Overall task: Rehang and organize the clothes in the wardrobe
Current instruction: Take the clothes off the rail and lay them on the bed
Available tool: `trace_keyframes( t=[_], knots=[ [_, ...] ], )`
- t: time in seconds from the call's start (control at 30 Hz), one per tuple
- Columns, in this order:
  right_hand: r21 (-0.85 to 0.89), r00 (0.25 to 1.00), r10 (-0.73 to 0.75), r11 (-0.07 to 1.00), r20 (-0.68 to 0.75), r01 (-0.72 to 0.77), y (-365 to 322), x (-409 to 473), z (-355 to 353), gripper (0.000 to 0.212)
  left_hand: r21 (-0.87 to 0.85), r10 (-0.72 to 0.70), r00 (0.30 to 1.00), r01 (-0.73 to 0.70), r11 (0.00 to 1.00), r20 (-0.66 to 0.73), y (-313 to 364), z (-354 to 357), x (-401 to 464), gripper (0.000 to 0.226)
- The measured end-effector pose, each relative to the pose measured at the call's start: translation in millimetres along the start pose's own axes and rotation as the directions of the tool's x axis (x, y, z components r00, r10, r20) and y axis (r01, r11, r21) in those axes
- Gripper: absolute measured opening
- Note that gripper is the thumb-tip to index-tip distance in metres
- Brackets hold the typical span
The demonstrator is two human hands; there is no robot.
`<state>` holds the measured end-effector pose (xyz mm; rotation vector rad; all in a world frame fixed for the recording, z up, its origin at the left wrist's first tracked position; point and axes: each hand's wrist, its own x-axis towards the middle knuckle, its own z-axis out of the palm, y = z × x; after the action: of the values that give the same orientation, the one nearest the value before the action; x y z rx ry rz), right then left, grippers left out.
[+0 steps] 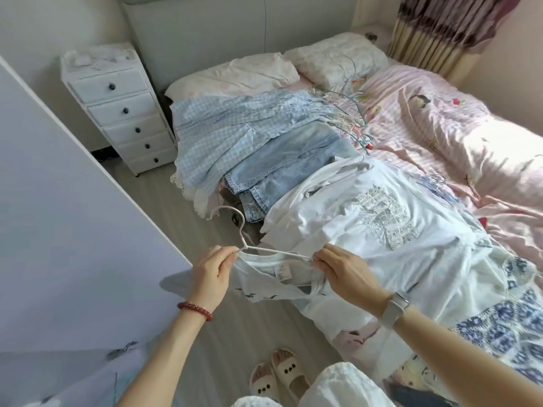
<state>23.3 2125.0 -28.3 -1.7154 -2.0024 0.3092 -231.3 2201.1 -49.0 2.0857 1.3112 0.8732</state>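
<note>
A white T-shirt (273, 284) with small dark prints hangs between my hands over the floor beside the bed. A white wire hanger (244, 233) sits in its neck opening, hook pointing up and left. My left hand (211, 271) pinches the hanger's left shoulder together with the shirt collar. My right hand (340, 268) grips the hanger's right end and the collar. On the bed lie a white embroidered top (382, 218), folded jeans (288, 174), a blue checked garment (235, 127) and a blue patterned cloth (505, 315).
A white wardrobe door (67, 218) stands open at the left. A white drawer chest (120, 110) stands by the bed head. Loose wire hangers (349, 113) lie tangled near the pillows (264, 71). Slippers (279, 377) are on the floor below my hands.
</note>
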Motion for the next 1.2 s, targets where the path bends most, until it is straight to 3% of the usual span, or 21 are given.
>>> trace_keyframes(
  t=[0.07,0.13,0.27,0.47,0.63,0.73,0.8,0.93,1.1,1.2],
  knots=[
    [0.068,0.987,0.12,0.991,-0.102,-0.114,1,-13,-5,0.027,0.065,0.057,0.998,-0.059,0.996,0.031,-15,-1,-4,0.024],
    [0.121,0.952,0.252,0.965,-0.175,-0.233,2,-25,-9,0.029,0.015,-0.041,0.997,0.04,0.999,0.061,-26,-3,-14,0.015],
    [0.009,0.984,0.157,0.988,-0.08,-0.157,-10,-42,0,0.039,-0.064,-0.12,0.981,0.131,0.989,0.149,-32,2,-20,0.019],
    [0.046,0.931,0.235,0.972,-0.278,-0.231,-27,-44,5,0.039,-0.122,0.117,0.985,-0.101,0.987,0.128,-13,11,-4,0.021],
    [0.077,0.911,0.315,0.949,-0.266,-0.306,-27,-53,5,0.045,-0.128,0.258,0.959,-0.244,0.961,0.112,4,11,6,0.029],
    [0.049,0.916,0.26,0.965,-0.306,-0.257,-28,-53,5,0.04,-0.147,0.254,0.961,-0.238,0.96,0.105,11,11,11,0.036],
    [-0.062,0.923,0.201,0.97,-0.327,-0.233,-31,-48,4,0.035,-0.162,0.23,0.968,-0.212,0.964,0.097,13,10,13,0.039],
    [-0.214,0.972,0.118,0.963,-0.204,-0.162,-37,-44,8,0.026,-0.164,0.258,0.958,-0.236,0.958,0.126,17,10,9,0.038],
    [-0.219,0.979,0.072,0.969,-0.191,-0.114,-40,-42,10,0.026,-0.192,0.308,0.941,-0.279,0.941,0.141,10,4,3,0.044],
    [-0.128,0.992,0.033,0.991,-0.118,-0.048,-48,-34,10,0.028,-0.211,0.368,0.908,-0.327,0.921,0.2,13,-1,8,0.029]
  ],
)
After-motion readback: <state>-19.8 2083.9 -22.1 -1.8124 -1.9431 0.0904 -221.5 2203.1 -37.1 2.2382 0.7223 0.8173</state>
